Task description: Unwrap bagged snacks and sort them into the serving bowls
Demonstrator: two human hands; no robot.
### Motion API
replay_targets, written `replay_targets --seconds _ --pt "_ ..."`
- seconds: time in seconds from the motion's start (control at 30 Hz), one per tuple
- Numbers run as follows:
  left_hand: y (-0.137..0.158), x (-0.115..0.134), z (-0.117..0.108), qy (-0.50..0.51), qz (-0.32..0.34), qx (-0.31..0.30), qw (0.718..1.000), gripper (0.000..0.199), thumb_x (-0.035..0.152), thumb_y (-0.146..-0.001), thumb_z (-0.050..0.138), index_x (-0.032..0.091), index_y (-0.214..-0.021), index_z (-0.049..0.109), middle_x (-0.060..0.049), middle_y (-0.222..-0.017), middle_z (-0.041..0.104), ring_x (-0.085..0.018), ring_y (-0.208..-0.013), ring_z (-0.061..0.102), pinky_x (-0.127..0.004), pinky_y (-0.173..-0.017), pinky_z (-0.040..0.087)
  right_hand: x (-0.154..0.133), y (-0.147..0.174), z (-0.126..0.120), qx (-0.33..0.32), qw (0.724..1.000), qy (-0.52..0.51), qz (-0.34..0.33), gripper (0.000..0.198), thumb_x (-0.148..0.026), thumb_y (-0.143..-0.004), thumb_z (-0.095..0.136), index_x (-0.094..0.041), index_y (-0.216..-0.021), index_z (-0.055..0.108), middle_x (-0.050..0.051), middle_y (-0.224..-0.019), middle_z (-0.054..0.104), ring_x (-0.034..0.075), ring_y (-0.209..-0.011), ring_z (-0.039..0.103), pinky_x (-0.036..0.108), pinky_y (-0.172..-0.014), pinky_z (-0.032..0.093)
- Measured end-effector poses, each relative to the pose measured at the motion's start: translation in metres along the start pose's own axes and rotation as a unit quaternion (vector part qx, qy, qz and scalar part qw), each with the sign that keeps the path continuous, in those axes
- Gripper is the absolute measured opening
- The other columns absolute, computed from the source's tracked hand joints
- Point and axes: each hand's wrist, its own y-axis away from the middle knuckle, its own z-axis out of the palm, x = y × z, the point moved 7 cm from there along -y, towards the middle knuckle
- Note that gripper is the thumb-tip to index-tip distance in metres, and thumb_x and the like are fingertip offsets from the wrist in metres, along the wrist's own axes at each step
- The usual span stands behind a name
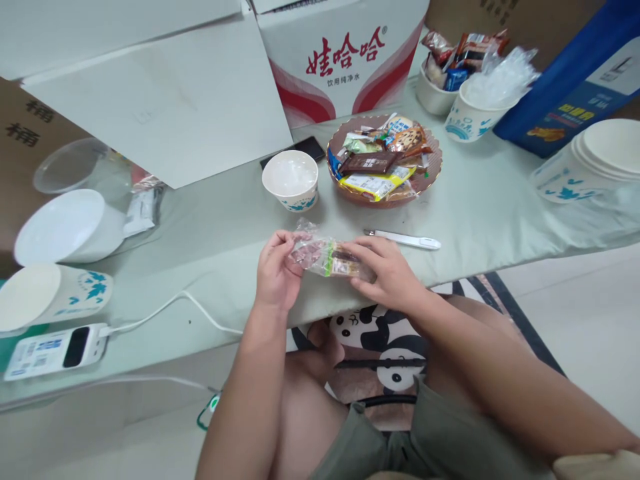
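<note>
A small snack packet (345, 268) in clear plastic with a green stripe is held between my hands at the table's near edge. My left hand (277, 270) pinches the crumpled, see-through end of its wrapper. Thumb and fingers of my right hand (385, 270) close round the other end, partly covering the contents. Just beyond my right hand lies a white utility knife (407, 241). A white paper cup (291, 175) with a blue leaf print stands behind the packet. To its right is a brownish scalloped bowl (423, 185) with several wrapped snacks in it.
A dark phone-like slab (311, 148) lies behind the cup. White cartons (345, 60) stand at the back. Stacked paper cups (590, 163) are on the right. At left, a white power bank (55, 350) trails a cable (167, 307) across the cloth, near tipped bowls (60, 227).
</note>
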Motion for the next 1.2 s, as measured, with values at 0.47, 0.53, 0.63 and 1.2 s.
replay_targets --seconds 0.47,0.53,0.63,1.2 --pt "-0.012 0.003 -0.043 0.045 0.000 0.196 0.979 0.021 0.019 -0.057 0.068 0.019 -0.065 0.048 0.005 -0.064 0.056 -0.010 -0.061 0.063 -0.020 -0.057 0.051 0.035 0.006 -0.049 0.154 0.978 -0.045 0.130 0.024 -0.029 -0.098 0.053 -0.026 -0.099 0.077 0.007 -0.103 0.073 0.021 -0.092 0.070 0.039 -0.085 0.058" --pt "-0.013 0.004 -0.048 0.030 -0.002 0.204 0.979 0.022 0.021 -0.056 0.068 0.019 -0.065 0.049 0.005 -0.063 0.055 -0.012 -0.064 0.065 -0.020 -0.058 0.050 0.044 0.012 -0.058 0.187 0.967 -0.040 0.169 0.023 -0.027 -0.095 0.054 -0.026 -0.095 0.077 0.008 -0.103 0.073 0.022 -0.092 0.070 0.040 -0.082 0.057" --pt "-0.011 0.009 -0.054 -0.006 0.035 0.225 0.974 0.020 0.026 -0.061 0.067 0.021 -0.071 0.051 0.004 -0.066 0.055 -0.013 -0.071 0.066 -0.022 -0.065 0.051 0.045 0.020 -0.070 0.241 0.953 0.004 0.184 0.025 -0.019 -0.088 0.052 -0.024 -0.098 0.074 0.010 -0.105 0.070 0.024 -0.096 0.068 0.042 -0.082 0.056" --pt "0.048 0.024 0.024 -0.387 0.195 -0.224 0.873 0.034 0.031 -0.083 0.054 0.023 -0.051 0.062 -0.004 -0.055 0.066 -0.019 -0.053 0.062 -0.033 -0.056 0.047 -0.014 0.017 -0.025 -0.054 0.998 0.030 -0.005 0.026 -0.022 -0.095 0.045 -0.024 -0.096 0.071 0.000 -0.073 0.071 0.016 -0.062 0.064 0.030 -0.061 0.048"
